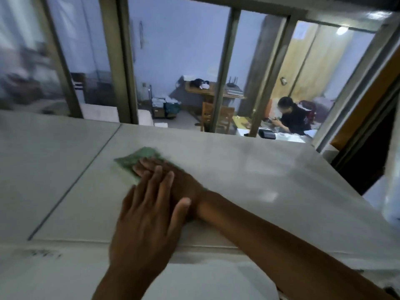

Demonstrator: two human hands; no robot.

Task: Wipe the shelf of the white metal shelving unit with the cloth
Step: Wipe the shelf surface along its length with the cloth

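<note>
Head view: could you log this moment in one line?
stage: wiping | right hand: flat on green cloth | left hand: laid over right | shelf: white

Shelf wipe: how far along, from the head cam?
Mid-wipe. In hand: the right hand presses the green cloth flat on the white shelf, left hand laid over the right wrist. Done: cannot tell for sure; the right part shows glossy patches, perhaps already wiped. Left: the panel past the seam on the left, and the front edge with dark smudges.
</note>
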